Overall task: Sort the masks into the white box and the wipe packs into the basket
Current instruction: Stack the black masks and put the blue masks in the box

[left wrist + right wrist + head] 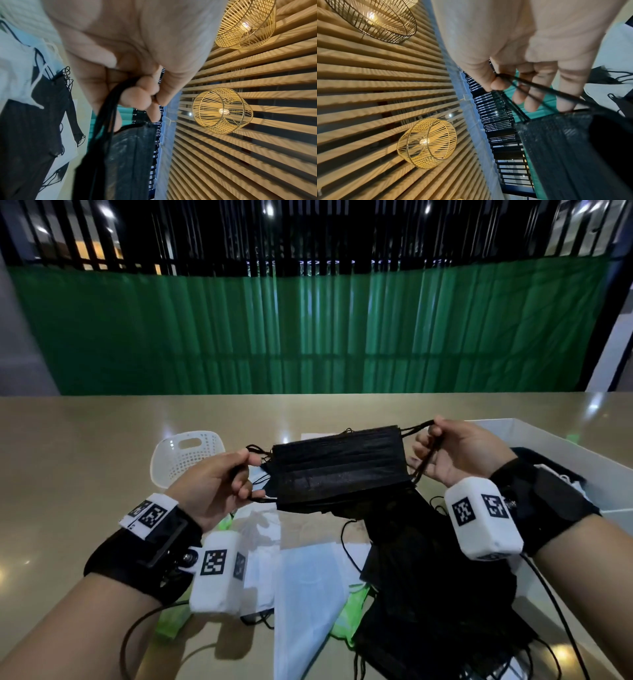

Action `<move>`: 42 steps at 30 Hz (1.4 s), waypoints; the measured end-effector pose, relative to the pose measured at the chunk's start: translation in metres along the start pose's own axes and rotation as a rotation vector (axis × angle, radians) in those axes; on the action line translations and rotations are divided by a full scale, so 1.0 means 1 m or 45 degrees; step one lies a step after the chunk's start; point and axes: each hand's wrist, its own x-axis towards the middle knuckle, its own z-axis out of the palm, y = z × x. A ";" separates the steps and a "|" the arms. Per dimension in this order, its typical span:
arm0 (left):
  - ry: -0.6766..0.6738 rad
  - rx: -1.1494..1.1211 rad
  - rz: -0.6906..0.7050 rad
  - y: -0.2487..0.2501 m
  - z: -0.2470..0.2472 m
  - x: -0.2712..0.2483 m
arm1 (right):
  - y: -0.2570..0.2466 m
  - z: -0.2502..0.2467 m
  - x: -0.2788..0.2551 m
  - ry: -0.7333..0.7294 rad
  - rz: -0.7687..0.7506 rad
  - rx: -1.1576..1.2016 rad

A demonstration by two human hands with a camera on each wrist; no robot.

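Note:
A stack of black masks [337, 467] hangs in the air above the table, stretched between both hands. My left hand [219, 484] pinches the ear loops on its left side, seen close in the left wrist view, where the loops [109, 105] run through the curled fingers. My right hand [455, 450] pinches the loops on the right side; those loops [530, 86] cross under the thumb. The masks [556, 148] hang below it. More black masks [428, 594] and white masks [308, 594] lie on the table below. The white box [565, 446] stands at the right, the white basket [186, 453] at the left.
Green wipe packs [352, 607] peek out from under the pile on the beige table [85, 474]. Another green pack [171, 621] lies under my left wrist. Cables run from both wrist cameras. A green curtain hangs behind the table's far edge.

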 end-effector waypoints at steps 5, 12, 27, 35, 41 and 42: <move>-0.083 -0.052 0.037 0.008 0.016 0.000 | -0.006 -0.003 -0.003 0.116 0.087 -0.576; -0.164 0.039 0.019 0.016 0.053 0.009 | -0.047 -0.013 -0.006 0.152 -0.123 -0.832; -0.466 0.296 -0.323 -0.012 0.244 0.079 | -0.170 -0.133 0.008 0.656 -0.001 -0.751; -0.415 0.573 -0.388 -0.034 0.280 0.097 | -0.156 -0.171 0.039 0.723 0.067 -1.068; -0.417 0.791 -0.356 -0.047 0.275 0.105 | -0.149 -0.180 0.044 0.821 0.039 -1.177; -0.423 0.825 -0.339 -0.048 0.273 0.106 | -0.148 -0.182 0.047 0.823 0.062 -1.196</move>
